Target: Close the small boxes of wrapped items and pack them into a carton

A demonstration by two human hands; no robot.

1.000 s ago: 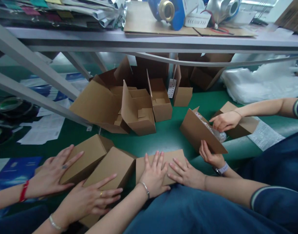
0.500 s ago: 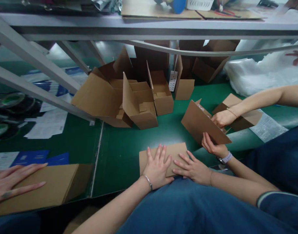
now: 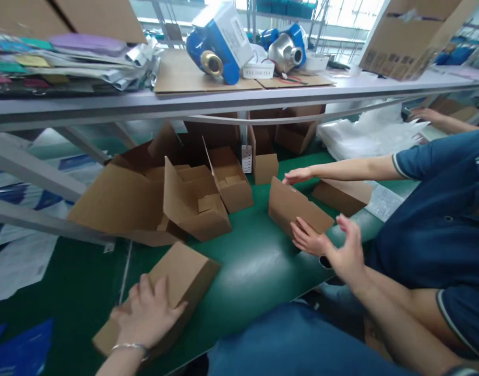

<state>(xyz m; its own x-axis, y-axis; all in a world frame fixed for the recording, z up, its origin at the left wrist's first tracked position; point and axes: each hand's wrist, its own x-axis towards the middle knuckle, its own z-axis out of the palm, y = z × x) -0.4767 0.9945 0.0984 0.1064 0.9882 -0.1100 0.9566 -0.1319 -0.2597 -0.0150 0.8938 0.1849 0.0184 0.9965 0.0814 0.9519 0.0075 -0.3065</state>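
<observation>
This is a factory packing line. A green conveyor belt (image 3: 255,266) runs through the middle of the frame, littered with open cardboard cartons (image 3: 192,201). On the grey metal shelf (image 3: 224,102) across the top lie blue water meters (image 3: 219,49), and white plastic bags (image 3: 364,136) are heaped at upper right.

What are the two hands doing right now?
Left hand: open, palm pressed flat on the closed cardboard box.
Right hand: open, raised in the air, holding nothing.
</observation>
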